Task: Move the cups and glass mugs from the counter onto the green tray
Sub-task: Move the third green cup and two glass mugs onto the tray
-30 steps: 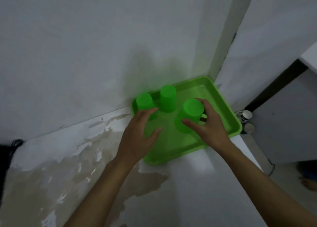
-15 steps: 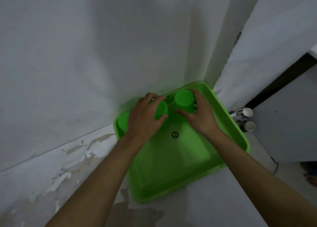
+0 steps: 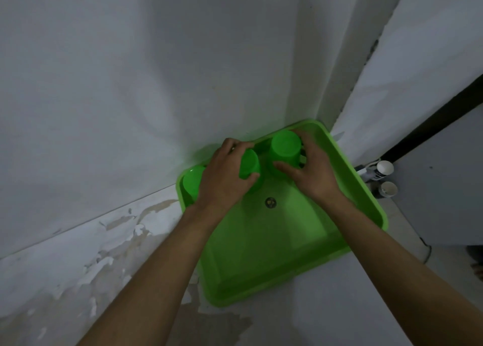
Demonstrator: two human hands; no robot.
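A green tray [image 3: 287, 254] lies on the counter in the corner of two white walls. Three green cups stand upside down along its far edge. My left hand [image 3: 224, 180] is wrapped around the middle cup [image 3: 249, 163]. My right hand [image 3: 311, 169] grips the right cup [image 3: 285, 146], which looks to have a handle under my fingers. The left cup [image 3: 192, 182] stands free in the tray's far left corner, partly hidden by my left hand. No glass mugs are in view.
The counter [image 3: 104, 280] is white with worn, peeling patches left of the tray. A small round mark [image 3: 270, 202] sits on the tray floor. Two small white cups [image 3: 385, 167] stand on the floor beyond the counter's right edge, beside a grey cabinet.
My right hand carried its cup from the tray's middle to the far edge. My left hand moved up and closed around the middle cup. The view shifted closer to the tray.
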